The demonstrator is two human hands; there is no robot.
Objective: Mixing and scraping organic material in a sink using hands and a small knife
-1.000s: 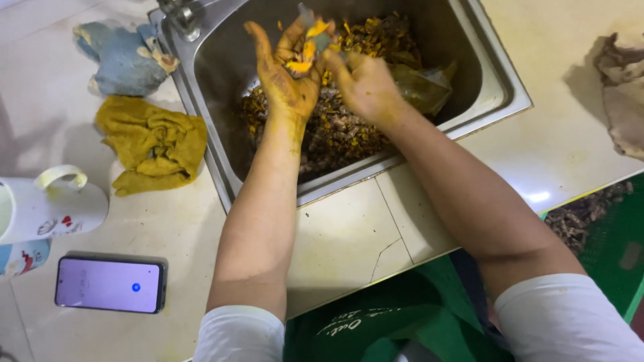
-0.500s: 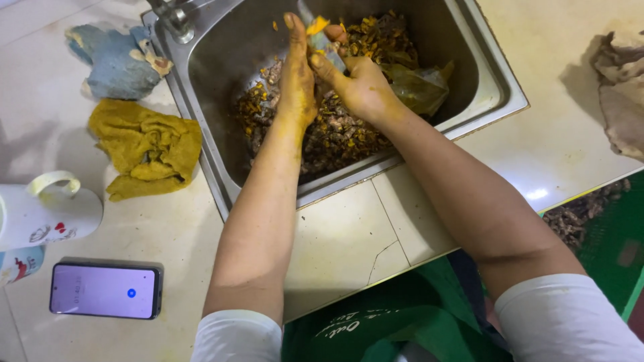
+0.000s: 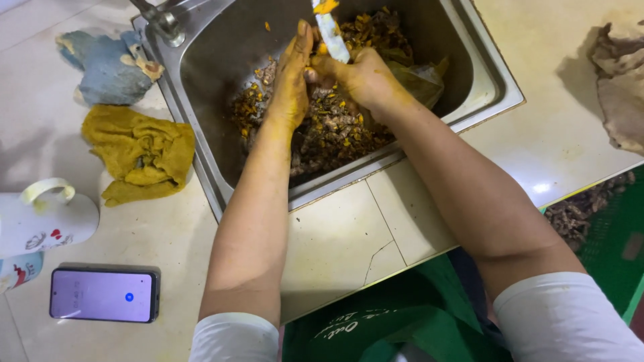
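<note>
Two hands over sink (image 3: pixel 493 80), knife (image 3: pixel 330 30) in right hand (image 3: pixel 359 77) grip, left hand (image 3: pixel 292 84) alongside

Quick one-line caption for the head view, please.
Stained left hand and right hand gripping a knife over scraps in a steel sink.

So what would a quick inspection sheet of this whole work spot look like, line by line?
Surface: pale tiled counter, one cracked tile; steel sink set into it.
Job's things: white-handled knife with orange bits; brown and orange peelings heaped in the sink.
Clutter: yellow cloth, blue cloth, white mug, phone, brown cloth.
Hands: left hand flat, yellow-stained, beside the knife; right hand in a grip on the knife.
Cables: nothing seen.
Surroundings: tap; green crate with brown scraps.
</note>
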